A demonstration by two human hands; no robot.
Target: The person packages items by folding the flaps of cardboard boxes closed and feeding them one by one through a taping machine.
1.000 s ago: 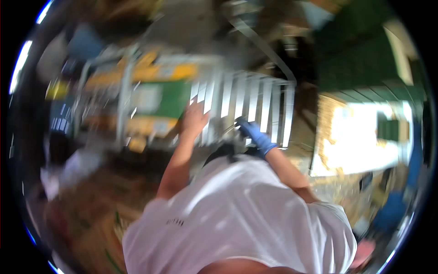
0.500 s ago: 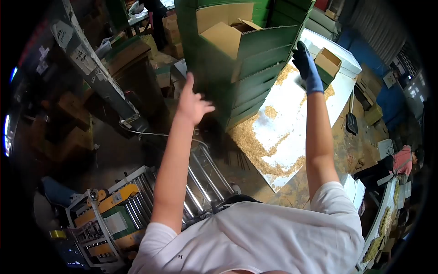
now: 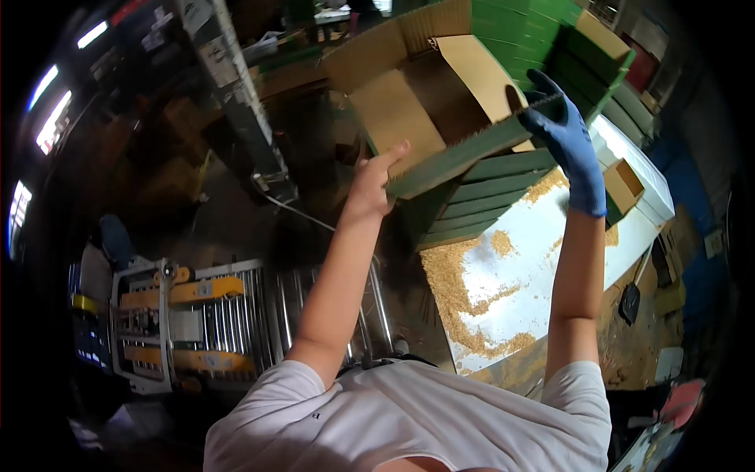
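An open cardboard box [image 3: 480, 161], green outside and brown inside, is tilted with its flaps spread. My bare left hand [image 3: 377, 179] grips the near left corner of its green flap, thumb on the inner side. In a blue glove, my right hand [image 3: 562, 130] is closed over the right end of that same flap. Under the box stands a stack of green cartons [image 3: 472, 204], partly hidden by it.
A white board [image 3: 503, 275] strewn with brown crumbs lies to the right, with a small open box [image 3: 624, 189] beyond it. A roller conveyor [image 3: 228, 315] with yellow parts runs at the lower left. A metal post [image 3: 236, 94] rises behind.
Both hands were reaching out empty and now hold the open box, which has come off the stack's top and tilted. The view has turned, leaving the conveyor level.
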